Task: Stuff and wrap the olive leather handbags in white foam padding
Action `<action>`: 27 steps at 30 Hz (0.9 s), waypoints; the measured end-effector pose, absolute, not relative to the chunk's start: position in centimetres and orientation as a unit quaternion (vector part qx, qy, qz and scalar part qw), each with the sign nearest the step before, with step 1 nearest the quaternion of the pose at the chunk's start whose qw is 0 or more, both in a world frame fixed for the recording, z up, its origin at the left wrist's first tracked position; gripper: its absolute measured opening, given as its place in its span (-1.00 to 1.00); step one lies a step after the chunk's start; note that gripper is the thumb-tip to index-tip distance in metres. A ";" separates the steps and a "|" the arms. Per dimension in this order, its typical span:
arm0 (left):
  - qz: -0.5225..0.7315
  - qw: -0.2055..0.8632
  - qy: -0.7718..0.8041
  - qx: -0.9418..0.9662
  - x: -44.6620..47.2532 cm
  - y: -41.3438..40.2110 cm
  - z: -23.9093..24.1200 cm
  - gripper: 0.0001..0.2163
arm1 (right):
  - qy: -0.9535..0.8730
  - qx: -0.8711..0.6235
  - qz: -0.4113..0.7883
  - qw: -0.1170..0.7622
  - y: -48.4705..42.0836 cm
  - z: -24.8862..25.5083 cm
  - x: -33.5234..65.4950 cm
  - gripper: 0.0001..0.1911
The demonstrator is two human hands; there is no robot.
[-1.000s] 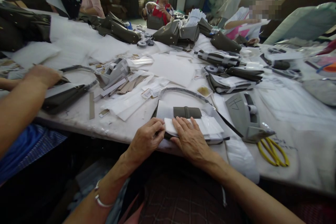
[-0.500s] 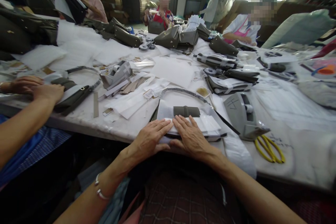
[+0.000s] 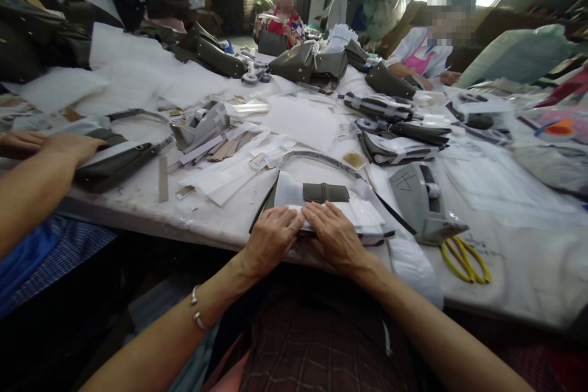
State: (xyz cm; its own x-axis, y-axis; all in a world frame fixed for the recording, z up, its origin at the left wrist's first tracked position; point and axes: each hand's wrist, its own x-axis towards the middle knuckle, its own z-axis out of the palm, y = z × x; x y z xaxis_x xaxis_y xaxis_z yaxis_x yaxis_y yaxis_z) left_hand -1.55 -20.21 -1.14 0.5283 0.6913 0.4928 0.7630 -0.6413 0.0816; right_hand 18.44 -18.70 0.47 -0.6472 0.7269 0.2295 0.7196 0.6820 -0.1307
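Observation:
A flat dark olive bag (image 3: 326, 192) wrapped in white foam sheet (image 3: 366, 215) lies at the near table edge in front of me. My left hand (image 3: 273, 236) rests on its near left corner with the fingers bent down onto the white sheet. My right hand (image 3: 334, 234) lies flat beside it, fingers stretched out over the sheet. The two hands touch at the middle. A grey strap (image 3: 316, 160) curves round the far side of the bag.
A grey tape dispenser (image 3: 420, 202) and yellow scissors (image 3: 463, 258) lie to the right. A neighbour's arms (image 3: 41, 165) press on another olive bag (image 3: 114, 162) at left. Paper scraps, a second dispenser (image 3: 202, 125) and more bags cover the table; several people sit beyond.
My left hand went from pinching the sheet's edge to lying on it, then its fingers curled down. Both hands drew slightly closer together. The neighbour's hands shifted on their bag.

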 end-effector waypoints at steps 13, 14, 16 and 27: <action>-0.226 0.153 -0.407 -0.872 -1.1 -20.5 -1.4 -0.76 | -0.901 -0.419 -0.006 0.116 -19.2 -0.7 21.5 -0.33; -0.216 0.161 -0.401 -0.875 -0.9 -20.5 -1.2 -0.80 | -0.899 -0.422 -0.011 0.121 -19.2 -0.8 21.4 -0.34; -0.204 0.163 -0.388 -0.884 -0.6 -20.4 -1.2 -0.84 | -0.898 -0.423 -0.013 0.121 -19.2 -0.6 21.3 -0.35; -0.210 0.195 -0.366 -0.886 -1.4 -21.0 -2.1 -0.69 | -0.898 -0.429 -0.063 0.075 -19.9 -0.1 21.9 -0.30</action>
State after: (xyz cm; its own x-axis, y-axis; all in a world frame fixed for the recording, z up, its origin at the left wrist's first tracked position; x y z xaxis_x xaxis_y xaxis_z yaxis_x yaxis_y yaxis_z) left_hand -1.38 -21.01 -2.09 0.6440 0.5664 0.5142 0.7298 -0.6564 -0.1909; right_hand 21.87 -19.87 -0.12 -0.6200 0.7615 0.1893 0.7805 0.6232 0.0495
